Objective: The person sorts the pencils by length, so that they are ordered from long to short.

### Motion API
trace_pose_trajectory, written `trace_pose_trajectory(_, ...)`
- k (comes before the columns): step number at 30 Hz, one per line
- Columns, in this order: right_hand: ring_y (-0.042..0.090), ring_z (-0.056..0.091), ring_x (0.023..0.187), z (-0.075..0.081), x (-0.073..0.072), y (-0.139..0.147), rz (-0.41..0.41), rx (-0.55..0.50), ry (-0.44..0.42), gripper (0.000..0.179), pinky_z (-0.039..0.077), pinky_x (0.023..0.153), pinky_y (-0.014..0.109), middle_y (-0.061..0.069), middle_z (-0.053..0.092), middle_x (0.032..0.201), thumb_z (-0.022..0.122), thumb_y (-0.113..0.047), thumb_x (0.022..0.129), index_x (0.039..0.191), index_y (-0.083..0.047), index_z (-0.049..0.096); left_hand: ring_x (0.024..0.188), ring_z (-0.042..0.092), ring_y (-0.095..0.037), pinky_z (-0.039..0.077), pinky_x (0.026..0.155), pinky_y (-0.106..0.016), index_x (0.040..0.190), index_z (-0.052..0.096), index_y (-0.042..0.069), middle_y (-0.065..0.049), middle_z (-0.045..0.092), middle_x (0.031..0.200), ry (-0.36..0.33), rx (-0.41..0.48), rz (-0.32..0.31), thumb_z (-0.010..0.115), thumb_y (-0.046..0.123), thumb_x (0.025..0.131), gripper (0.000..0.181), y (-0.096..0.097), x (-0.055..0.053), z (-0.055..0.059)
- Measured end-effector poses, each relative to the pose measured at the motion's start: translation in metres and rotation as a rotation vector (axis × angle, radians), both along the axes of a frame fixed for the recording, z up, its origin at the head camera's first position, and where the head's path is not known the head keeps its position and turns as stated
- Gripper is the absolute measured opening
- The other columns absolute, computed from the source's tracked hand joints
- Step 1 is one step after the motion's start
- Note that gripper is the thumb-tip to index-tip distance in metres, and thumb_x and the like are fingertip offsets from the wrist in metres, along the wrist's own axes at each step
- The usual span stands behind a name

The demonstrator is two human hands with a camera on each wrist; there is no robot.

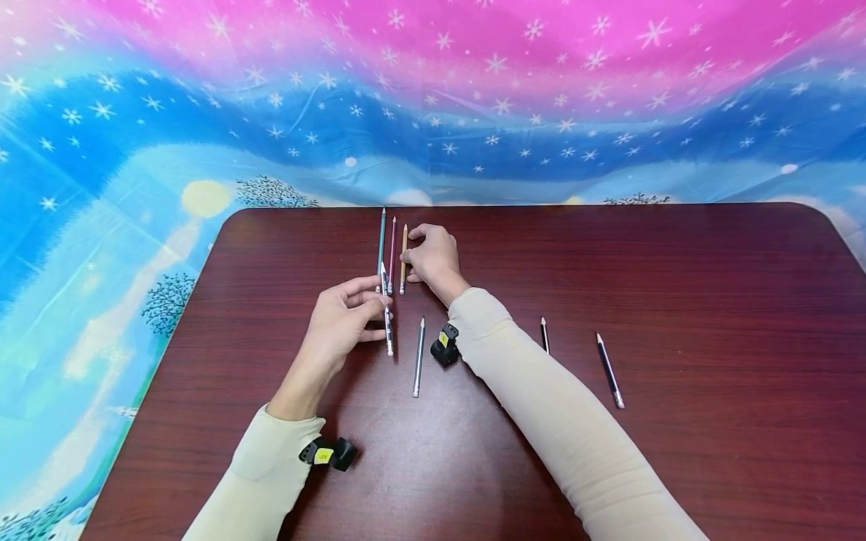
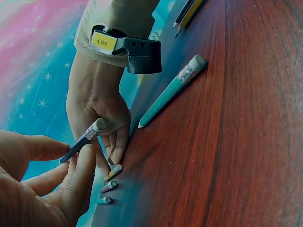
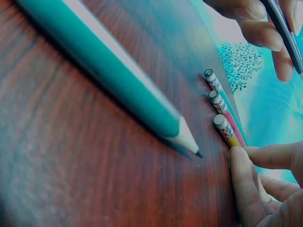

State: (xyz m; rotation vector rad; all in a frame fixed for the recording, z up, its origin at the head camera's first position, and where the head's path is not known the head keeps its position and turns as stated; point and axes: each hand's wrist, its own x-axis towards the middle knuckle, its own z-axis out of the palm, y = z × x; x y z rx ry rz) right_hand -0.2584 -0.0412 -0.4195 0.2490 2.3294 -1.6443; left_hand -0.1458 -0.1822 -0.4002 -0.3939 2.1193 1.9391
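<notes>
My left hand (image 1: 338,319) pinches a dark pencil (image 1: 389,327) between thumb and fingers, holding it above the table, with its white eraser end towards me. At the far side of the table, my right hand (image 1: 438,259) pinches a yellow pencil (image 1: 403,284) that lies on the wood. Left of that one lie a red pencil (image 1: 393,244) and a teal pencil (image 1: 382,240), roughly side by side, erasers facing me. In the right wrist view, thumb and finger meet on the yellow pencil (image 3: 232,138) just past its metal band.
A green pencil (image 1: 419,357) lies alone between my forearms. Farther right are two dark pencils (image 1: 610,370), one partly hidden by the right sleeve (image 1: 541,398). The brown table (image 1: 731,300) ends at a snowflake-patterned cloth (image 1: 494,98).
</notes>
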Motion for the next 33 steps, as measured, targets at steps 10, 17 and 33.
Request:
trace_pose_trajectory(10,0.012,0.060,0.047,0.000,-0.001,0.000,-0.010,0.015,0.005,0.039,0.063,0.054,0.027,0.018,0.074,0.101,0.076,0.000,0.093,0.131,-0.008,0.069,0.081,0.068,-0.007,0.066,0.067,-0.028,0.144,0.059,0.001,-0.001,0.072,0.098,-0.003,0.002,0.001,0.059,0.000,0.100,0.045,0.000,-0.001,-0.001)
trace_pose_trajectory(17,0.012,0.061,0.048,0.000,-0.001,-0.001,-0.009,0.026,0.005,0.039,0.063,0.054,0.026,0.017,0.074,0.105,0.077,-0.002,0.093,0.131,-0.009,0.069,0.081,0.068,-0.008,0.066,0.068,-0.029,0.144,0.060,0.002,-0.008,0.074,0.105,-0.015,-0.006,0.010,0.059,0.000,0.099,0.045,0.000,-0.003,-0.002)
trace_pose_trajectory(33,0.018,0.059,0.063,0.010,0.002,0.012,0.075,-0.094,-0.071,0.041,0.065,0.058,0.031,0.008,0.067,0.093,0.075,-0.008,0.096,0.135,-0.007,0.064,0.080,0.074,-0.005,0.066,0.070,-0.027,0.141,0.064,0.001,-0.005,0.079,0.106,-0.033,-0.010,0.002,0.066,0.006,0.100,0.041,-0.004,-0.015,-0.003)
